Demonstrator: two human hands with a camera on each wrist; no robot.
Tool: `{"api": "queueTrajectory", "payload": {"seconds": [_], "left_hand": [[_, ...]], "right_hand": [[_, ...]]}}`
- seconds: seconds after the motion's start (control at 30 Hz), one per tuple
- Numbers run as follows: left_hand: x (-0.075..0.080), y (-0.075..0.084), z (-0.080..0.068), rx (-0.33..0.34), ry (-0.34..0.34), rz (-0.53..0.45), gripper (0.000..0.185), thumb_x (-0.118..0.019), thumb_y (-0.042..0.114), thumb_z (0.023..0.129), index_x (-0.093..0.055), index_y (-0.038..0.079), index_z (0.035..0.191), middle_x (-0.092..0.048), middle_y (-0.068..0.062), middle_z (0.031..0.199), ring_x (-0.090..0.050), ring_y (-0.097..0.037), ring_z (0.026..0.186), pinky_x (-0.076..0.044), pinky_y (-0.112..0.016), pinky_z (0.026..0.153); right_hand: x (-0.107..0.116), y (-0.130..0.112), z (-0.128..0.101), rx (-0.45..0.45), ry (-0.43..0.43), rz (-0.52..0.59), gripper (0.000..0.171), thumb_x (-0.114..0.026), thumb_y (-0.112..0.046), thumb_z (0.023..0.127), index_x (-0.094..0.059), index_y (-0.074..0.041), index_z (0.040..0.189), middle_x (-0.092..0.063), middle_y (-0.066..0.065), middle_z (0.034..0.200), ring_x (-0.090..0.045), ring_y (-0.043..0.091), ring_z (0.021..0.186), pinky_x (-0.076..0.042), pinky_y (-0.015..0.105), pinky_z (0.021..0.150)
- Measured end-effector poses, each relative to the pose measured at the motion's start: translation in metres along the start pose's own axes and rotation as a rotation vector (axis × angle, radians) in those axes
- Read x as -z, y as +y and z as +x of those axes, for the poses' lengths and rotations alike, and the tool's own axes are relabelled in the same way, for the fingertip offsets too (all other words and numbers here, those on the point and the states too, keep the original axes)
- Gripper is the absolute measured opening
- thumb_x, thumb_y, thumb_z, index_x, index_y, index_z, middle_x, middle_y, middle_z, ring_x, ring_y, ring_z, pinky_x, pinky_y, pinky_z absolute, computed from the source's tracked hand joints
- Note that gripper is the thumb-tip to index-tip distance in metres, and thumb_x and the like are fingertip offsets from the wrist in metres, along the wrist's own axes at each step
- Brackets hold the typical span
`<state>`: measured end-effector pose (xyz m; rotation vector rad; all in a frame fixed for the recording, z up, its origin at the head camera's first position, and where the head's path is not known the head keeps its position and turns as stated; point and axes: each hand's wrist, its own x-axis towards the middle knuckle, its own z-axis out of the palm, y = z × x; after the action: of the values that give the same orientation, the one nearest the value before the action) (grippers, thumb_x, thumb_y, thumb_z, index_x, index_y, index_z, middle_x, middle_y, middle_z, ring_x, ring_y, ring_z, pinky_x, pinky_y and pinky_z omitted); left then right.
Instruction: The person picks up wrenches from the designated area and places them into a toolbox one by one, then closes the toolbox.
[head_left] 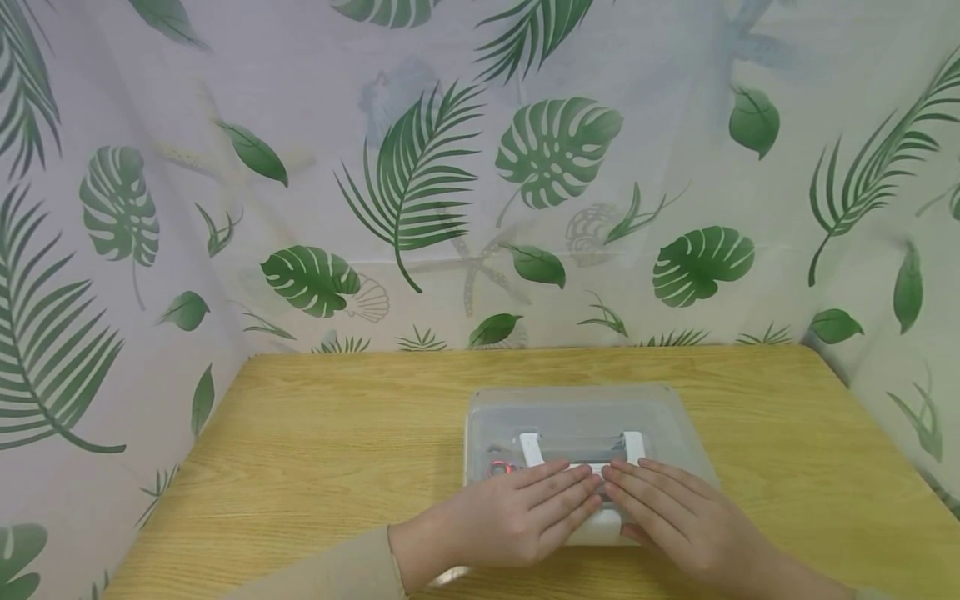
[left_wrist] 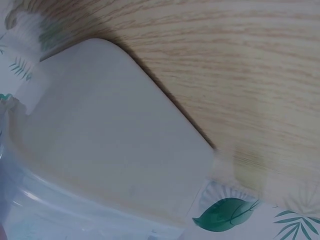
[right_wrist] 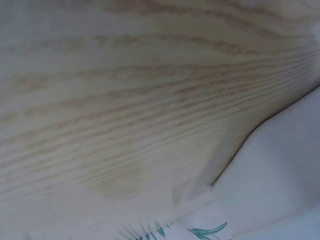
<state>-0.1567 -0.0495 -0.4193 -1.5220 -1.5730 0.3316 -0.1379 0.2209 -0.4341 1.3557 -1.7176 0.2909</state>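
Observation:
A storage box with a translucent lid [head_left: 577,404] and a white base [head_left: 603,532] sits at the front of the table, right of centre. On the lid is a white handle [head_left: 531,450], partly covered by the fingers. My left hand [head_left: 521,515] rests on the front of the lid with straight fingers. From the other side, my right hand [head_left: 686,518] lies there too, its straight fingertips nearly meeting the left ones at the handle. Something small and red [head_left: 501,468] shows through the lid. Both wrist views show the box's white side [left_wrist: 115,120], but neither hand clearly.
The wood-grain table [head_left: 337,442] extends around the box. A pale leaf-print curtain [head_left: 450,317] hangs behind the table and along both sides.

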Motion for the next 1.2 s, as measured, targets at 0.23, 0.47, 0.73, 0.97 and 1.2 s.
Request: {"api": "queueTrajectory", "payload": {"seconds": [0.23, 0.47, 0.73, 0.97, 1.2], "left_hand": [[0.0017, -0.0014, 0.0004, 0.009, 0.003, -0.02, 0.035, -0.053, 0.019, 0.108, -0.074, 0.007, 0.133, -0.076, -0.006, 0.132, -0.071, -0.017, 0.128, -0.055, -0.034, 0.112], [0.0025, -0.0025, 0.0018, 0.006, 0.0, -0.024, 0.036, -0.052, 0.02, 0.108, -0.074, 0.007, 0.134, -0.075, -0.006, 0.132, -0.071, -0.017, 0.128, -0.054, -0.034, 0.112], [0.0038, -0.0033, 0.0011, 0.014, -0.019, -0.05, 0.037, -0.057, 0.03, 0.108, -0.074, 0.008, 0.133, -0.074, -0.005, 0.135, -0.071, -0.017, 0.128, -0.055, -0.034, 0.112], [0.0042, -0.0018, 0.0018, 0.025, -0.006, -0.032, 0.037, -0.056, 0.027, 0.109, -0.073, 0.006, 0.134, -0.074, -0.006, 0.134, -0.071, -0.017, 0.128, -0.054, -0.034, 0.112], [0.0044, 0.0024, 0.002, 0.052, -0.001, -0.014, 0.034, -0.055, 0.021, 0.108, -0.073, 0.007, 0.134, -0.075, -0.006, 0.134, -0.071, -0.017, 0.128, -0.054, -0.034, 0.112]], "right_hand": [[-0.0001, 0.0034, 0.0033, 0.012, 0.035, 0.026, 0.039, -0.053, -0.025, 0.113, -0.076, 0.007, 0.116, -0.07, 0.017, 0.138, -0.046, 0.019, 0.153, -0.035, 0.033, 0.128], [0.0005, 0.0036, -0.0023, 0.002, 0.023, 0.018, 0.04, -0.054, -0.028, 0.113, -0.077, 0.005, 0.116, -0.08, 0.019, 0.116, -0.071, 0.022, 0.127, -0.036, 0.032, 0.128], [0.0017, 0.0015, -0.0006, -0.025, -0.007, 0.051, 0.046, -0.055, -0.035, 0.111, -0.076, 0.006, 0.117, -0.077, 0.019, 0.125, -0.051, 0.016, 0.15, -0.034, 0.029, 0.128], [0.0007, 0.001, 0.0037, -0.016, 0.017, 0.04, 0.047, -0.056, -0.036, 0.111, -0.076, 0.007, 0.114, -0.074, 0.017, 0.13, -0.044, 0.016, 0.154, -0.034, 0.03, 0.128], [-0.0023, -0.0003, 0.0017, -0.022, 0.037, 0.019, 0.047, -0.056, -0.035, 0.111, -0.076, 0.008, 0.114, -0.073, 0.018, 0.132, -0.045, 0.017, 0.153, -0.035, 0.031, 0.128]]}}
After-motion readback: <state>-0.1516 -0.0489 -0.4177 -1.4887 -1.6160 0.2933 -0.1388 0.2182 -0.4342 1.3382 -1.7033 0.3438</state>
